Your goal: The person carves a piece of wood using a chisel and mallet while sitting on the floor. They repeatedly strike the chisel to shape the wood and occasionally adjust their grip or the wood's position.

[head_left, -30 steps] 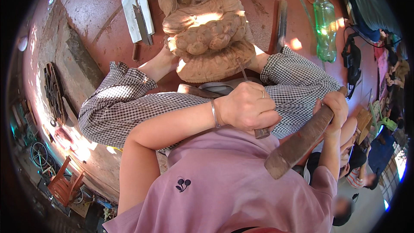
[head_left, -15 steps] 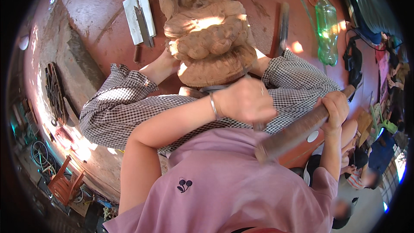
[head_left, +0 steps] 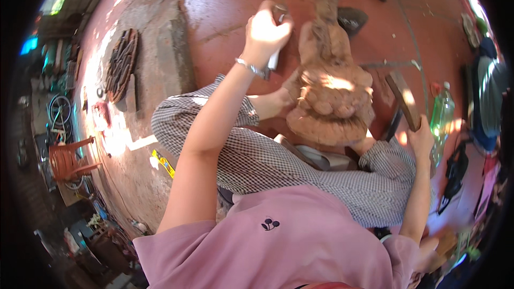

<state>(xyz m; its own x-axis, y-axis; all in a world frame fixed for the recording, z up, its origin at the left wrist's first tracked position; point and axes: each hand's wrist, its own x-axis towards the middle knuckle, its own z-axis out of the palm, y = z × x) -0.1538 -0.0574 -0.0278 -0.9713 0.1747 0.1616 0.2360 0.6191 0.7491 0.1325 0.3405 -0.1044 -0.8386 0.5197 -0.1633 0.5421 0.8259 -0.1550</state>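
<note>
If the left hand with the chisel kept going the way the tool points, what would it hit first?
Most likely the wooden carving: the left hand holds a chisel angled down beside its upper part. Depth is unclear, so it may meet the red floor instead.

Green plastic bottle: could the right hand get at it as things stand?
Probably not at once: the right hand is closed around a wooden mallet. The green bottle stands just beside it on the red floor, nothing between them.

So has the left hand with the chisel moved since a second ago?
Yes. The left hand has gone from near the base of the wood carving up to its narrow upper end, gripping the chisel there.
</note>
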